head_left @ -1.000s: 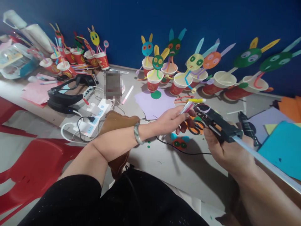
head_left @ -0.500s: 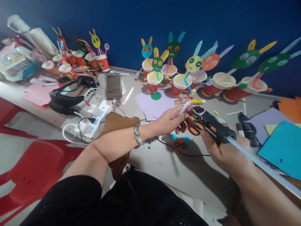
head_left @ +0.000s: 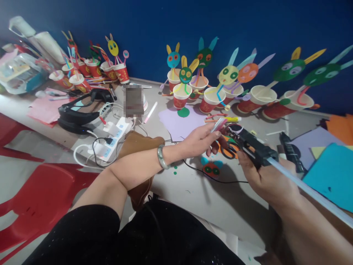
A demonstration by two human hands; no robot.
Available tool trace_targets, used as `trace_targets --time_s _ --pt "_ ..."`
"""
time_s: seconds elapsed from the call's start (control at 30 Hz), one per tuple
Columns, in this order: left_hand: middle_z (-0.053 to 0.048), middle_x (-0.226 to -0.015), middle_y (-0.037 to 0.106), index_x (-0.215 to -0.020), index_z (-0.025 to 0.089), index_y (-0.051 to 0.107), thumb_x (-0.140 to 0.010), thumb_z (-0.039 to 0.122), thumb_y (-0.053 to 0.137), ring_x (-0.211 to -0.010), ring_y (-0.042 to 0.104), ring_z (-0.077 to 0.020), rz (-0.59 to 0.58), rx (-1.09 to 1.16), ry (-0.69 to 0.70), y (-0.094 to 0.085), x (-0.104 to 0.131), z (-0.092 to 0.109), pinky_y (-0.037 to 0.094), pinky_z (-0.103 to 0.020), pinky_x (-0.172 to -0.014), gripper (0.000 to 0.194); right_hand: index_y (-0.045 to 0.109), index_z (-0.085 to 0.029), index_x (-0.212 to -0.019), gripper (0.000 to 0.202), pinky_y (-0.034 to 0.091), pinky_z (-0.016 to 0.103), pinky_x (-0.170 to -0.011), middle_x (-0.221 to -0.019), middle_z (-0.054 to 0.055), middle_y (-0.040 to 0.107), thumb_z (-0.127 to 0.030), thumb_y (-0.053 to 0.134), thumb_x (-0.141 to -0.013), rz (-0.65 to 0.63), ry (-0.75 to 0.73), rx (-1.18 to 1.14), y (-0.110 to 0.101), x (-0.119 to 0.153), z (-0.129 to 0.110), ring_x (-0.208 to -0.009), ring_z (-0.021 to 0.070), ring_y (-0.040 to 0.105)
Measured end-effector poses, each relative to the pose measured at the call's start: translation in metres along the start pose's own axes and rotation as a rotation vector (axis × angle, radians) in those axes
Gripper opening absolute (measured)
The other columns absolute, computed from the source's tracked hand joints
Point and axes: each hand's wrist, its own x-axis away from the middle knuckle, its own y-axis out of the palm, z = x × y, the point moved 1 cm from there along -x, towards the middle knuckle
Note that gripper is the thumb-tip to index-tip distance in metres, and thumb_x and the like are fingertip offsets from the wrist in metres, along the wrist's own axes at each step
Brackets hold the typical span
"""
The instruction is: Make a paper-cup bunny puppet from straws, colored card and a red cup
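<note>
My right hand (head_left: 264, 176) is wrapped round a black hot glue gun (head_left: 249, 141), and a long whitish glue stick (head_left: 311, 198) trails out of its back end. My left hand (head_left: 201, 141) pinches a small flat white-and-pink piece (head_left: 218, 125) close to the nozzle; its exact kind is too blurred to tell. Black-handled scissors (head_left: 229, 150) lie on the table between my hands, over some orange and green paper. Below them is an orange paper face (head_left: 211, 170) with green eyes and blue ears.
Red paper cups (head_left: 180, 97) with paper rabbit-like figures line the wall. A purple sheet (head_left: 176, 123) bears a green circle (head_left: 183, 112). To the left are a power strip (head_left: 118, 134), a black headset (head_left: 79, 110) and a red chair (head_left: 49, 198). Blue paper (head_left: 333, 176) lies right; a black cable (head_left: 198, 173) crosses the table.
Almost nothing differs. The glue gun and my right hand have shifted very slightly to the right; my left hand stays in place with the small piece.
</note>
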Motion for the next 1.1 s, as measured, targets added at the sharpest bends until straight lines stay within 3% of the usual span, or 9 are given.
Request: trace_targets --time_s 0.17,0.37,1.1 --pt "-0.005 -0.092 0.072 -0.121 0.017 0.055 -0.106 0.057 0.051 -0.064 0.064 -0.0094 -0.051 0.0 0.021 -0.0002 -0.0006 -0.0032 0.052 -0.019 -0.052 0.043 0.072 -0.008 -0.09 0.064 0.041 0.029 -0.043 -0.066 0.009 0.068 -0.051 0.031 -0.115 0.05 -0.017 0.028 -0.0022 -0.0023 0.0019 -0.049 0.0211 0.066" --pt "-0.004 -0.09 0.072 -0.105 0.02 0.05 -0.102 0.063 0.056 -0.062 0.063 -0.0086 -0.032 0.024 0.018 -0.001 -0.0006 -0.0006 0.05 -0.019 -0.05 0.044 0.072 -0.005 -0.091 0.066 0.04 0.028 -0.041 -0.056 0.003 0.057 -0.052 0.031 -0.114 0.023 -0.007 -0.004 -0.0018 -0.0008 -0.0026 -0.041 0.0188 0.06" --pt "0.001 -0.085 0.069 -0.103 0.019 0.048 -0.107 0.035 0.051 -0.055 0.06 -0.0041 -0.007 0.061 -0.023 0.0013 -0.0016 -0.0029 0.047 -0.015 -0.047 0.017 0.068 -0.011 -0.098 0.05 0.043 0.026 -0.046 -0.062 0.004 0.066 -0.049 0.04 -0.113 0.059 0.012 -0.074 -0.0029 -0.0001 -0.0063 -0.047 0.0191 0.065"
